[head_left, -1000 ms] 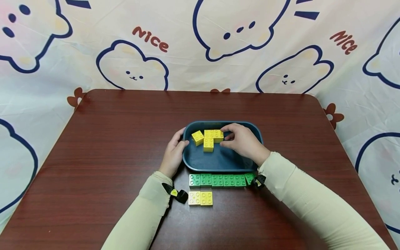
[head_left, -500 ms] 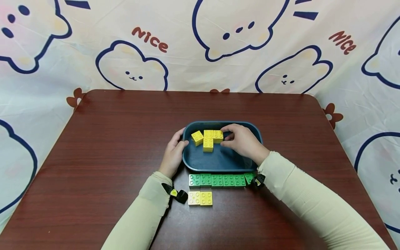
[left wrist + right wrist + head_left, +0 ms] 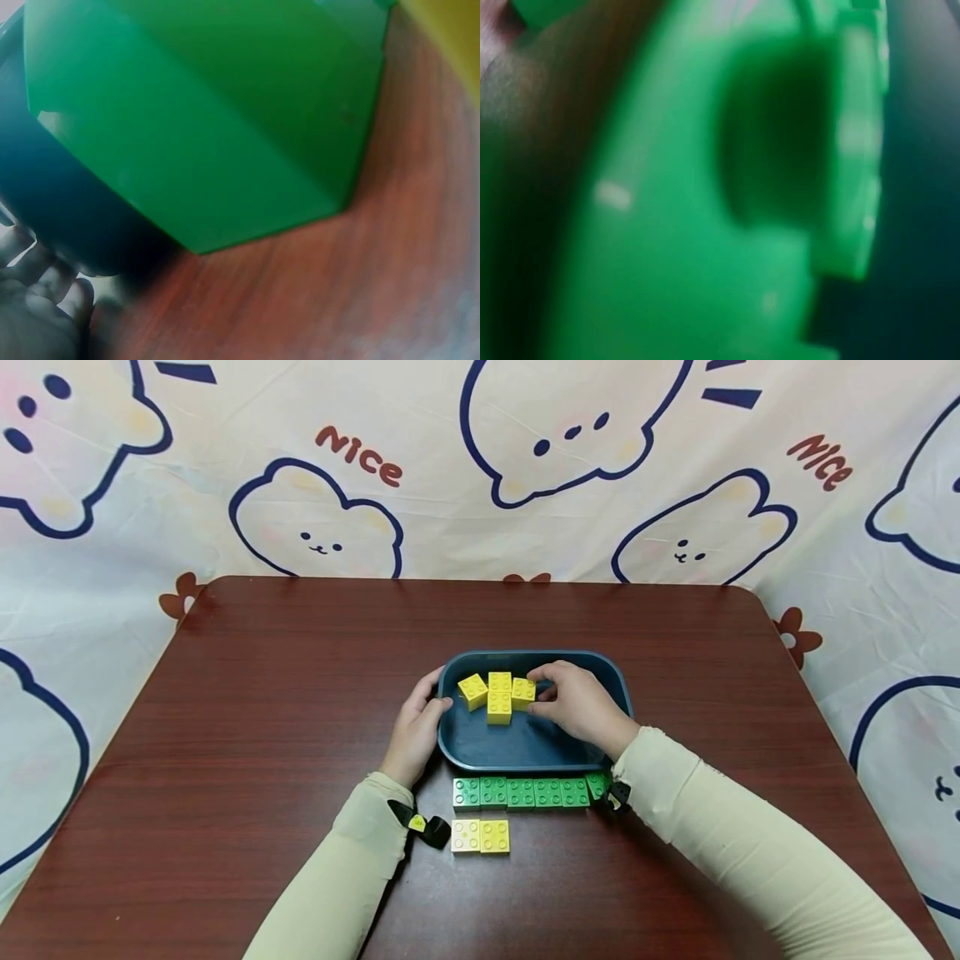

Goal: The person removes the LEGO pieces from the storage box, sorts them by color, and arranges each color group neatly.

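A dark blue tray (image 3: 480, 750) lies on the table with several yellow toy bricks (image 3: 498, 706) inside. My left hand (image 3: 412, 731) grips its left side, thumb over the rim and fingers along the outer wall. With thumb and index finger, my right hand (image 3: 581, 706) pinches the rightmost yellow brick (image 3: 523, 692), which sits slightly nearer me than the back middle one. A further yellow brick (image 3: 473, 692) lies askew at the left. In the left wrist view, left-hand fingers (image 3: 52, 281) show beside the tray (image 3: 67, 195). The right wrist view shows no fingertips at work.
A row of green bricks (image 3: 521, 794) runs along the tray's near side, its right end partly behind the right wrist camera (image 3: 617, 797). Closer to me, two yellow bricks (image 3: 480, 837) sit side by side. Blurred green bricks (image 3: 690, 247) fill much of the right wrist view.
My right hand has drawn the rightmost yellow brick slightly toward me, out of line with the back middle brick. The left hand and tray have stayed put.
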A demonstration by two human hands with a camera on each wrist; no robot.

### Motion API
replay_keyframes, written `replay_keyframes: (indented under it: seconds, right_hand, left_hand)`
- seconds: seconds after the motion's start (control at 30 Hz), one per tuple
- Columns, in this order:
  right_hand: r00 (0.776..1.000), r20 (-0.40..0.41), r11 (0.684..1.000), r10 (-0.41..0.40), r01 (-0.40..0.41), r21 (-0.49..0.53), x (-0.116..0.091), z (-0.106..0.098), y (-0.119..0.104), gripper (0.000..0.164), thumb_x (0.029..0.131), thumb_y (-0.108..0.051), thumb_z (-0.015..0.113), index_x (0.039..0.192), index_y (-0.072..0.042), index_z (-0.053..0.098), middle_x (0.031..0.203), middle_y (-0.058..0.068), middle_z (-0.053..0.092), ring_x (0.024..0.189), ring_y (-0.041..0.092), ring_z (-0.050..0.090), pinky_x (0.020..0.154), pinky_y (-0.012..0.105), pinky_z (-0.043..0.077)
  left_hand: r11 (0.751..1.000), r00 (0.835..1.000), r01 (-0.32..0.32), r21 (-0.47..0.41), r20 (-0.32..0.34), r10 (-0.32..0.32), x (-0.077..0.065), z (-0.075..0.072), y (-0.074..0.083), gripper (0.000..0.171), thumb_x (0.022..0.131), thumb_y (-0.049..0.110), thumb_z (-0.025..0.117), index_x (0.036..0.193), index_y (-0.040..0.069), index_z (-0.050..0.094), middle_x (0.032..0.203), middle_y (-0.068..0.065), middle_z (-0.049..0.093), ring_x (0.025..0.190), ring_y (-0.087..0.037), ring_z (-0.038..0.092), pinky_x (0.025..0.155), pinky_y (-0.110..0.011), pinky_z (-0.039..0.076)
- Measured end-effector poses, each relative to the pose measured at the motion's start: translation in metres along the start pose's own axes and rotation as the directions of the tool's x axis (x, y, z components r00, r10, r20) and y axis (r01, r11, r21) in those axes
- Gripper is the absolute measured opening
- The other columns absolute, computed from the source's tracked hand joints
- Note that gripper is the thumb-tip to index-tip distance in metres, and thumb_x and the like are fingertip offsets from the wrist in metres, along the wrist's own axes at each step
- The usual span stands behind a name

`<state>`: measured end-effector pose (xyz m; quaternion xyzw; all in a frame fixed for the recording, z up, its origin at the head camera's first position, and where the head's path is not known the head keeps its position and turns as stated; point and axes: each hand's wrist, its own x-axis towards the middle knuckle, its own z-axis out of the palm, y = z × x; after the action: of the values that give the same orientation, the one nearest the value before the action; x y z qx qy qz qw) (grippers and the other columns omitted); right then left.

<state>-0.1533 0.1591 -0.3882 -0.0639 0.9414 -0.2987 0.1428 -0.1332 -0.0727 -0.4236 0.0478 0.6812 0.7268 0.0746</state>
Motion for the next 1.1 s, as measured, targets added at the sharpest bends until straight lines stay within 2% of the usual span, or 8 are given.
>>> replay_keyframes:
  seconds: [0.27, 0.53, 1.1]
  right_hand:
    - [0.999, -0.034, 1.0, -0.012, 0.012, -0.005, 0.0, 0.004, 0.001, 0.039, 0.086, -0.022, 0.068, 0.123, -0.015, 0.057, 0.121, 0.001, 0.053, 0.092, 0.013, 0.061, 0.071, 0.029, 0.053]
    - [0.999, -0.041, 1.0, 0.011, -0.01, 0.006, -0.001, 0.004, 0.001, 0.033, 0.087, -0.021, 0.067, 0.119, -0.017, 0.059, 0.119, -0.001, 0.054, 0.091, 0.012, 0.06, 0.069, 0.028, 0.052]
    - [0.992, -0.115, 0.997, -0.047, 0.054, 0.053, -0.018, -0.013, 0.002, 0.032, 0.085, -0.024, 0.069, 0.116, -0.018, 0.061, 0.107, -0.002, 0.059, 0.089, 0.011, 0.06, 0.071, 0.031, 0.052]
  left_hand:
    - [1.0, 1.0, -0.005, -0.021, 0.002, 0.006, 0.0, 0.0, -0.001, 0.045, 0.095, 0.003, 0.04, 0.139, 0.008, 0.041, 0.141, -0.004, 0.04, 0.127, -0.021, 0.04, 0.102, -0.042, 0.035]
    - [1.0, 1.0, -0.012, -0.028, 0.006, 0.012, 0.0, -0.001, -0.002, 0.046, 0.094, 0.003, 0.04, 0.14, 0.007, 0.04, 0.141, -0.006, 0.04, 0.126, -0.026, 0.041, 0.101, -0.046, 0.035]
    - [1.0, 1.0, -0.002, -0.024, 0.012, 0.002, 0.0, -0.001, -0.001, 0.044, 0.095, 0.003, 0.039, 0.139, 0.009, 0.041, 0.141, -0.005, 0.039, 0.125, -0.024, 0.042, 0.101, -0.046, 0.036]
